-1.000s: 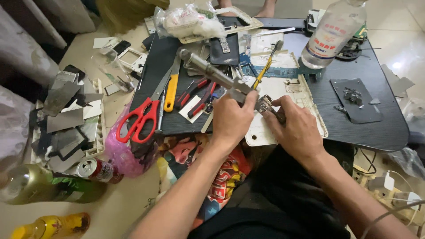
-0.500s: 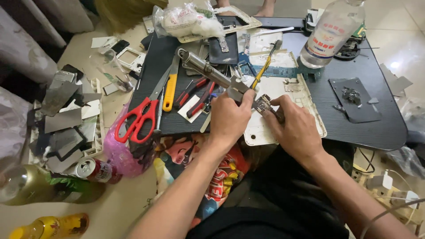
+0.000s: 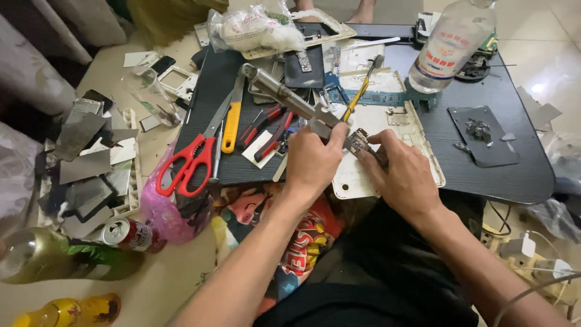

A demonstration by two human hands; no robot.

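Head view:
Left hand (image 3: 315, 163): centre frame, closed around grey metal tool (image 3: 284, 97).
Right hand (image 3: 402, 175): fingers pinched on small metal part (image 3: 358, 143) over white panel (image 3: 387, 121).
Left of hands: red scissors (image 3: 184, 166) on black table (image 3: 514, 169).

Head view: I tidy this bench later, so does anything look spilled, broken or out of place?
Yes. Stripped grey panels lie heaped on the floor, a drink can lies tipped beside them, and dark debris sits loose on the black table.
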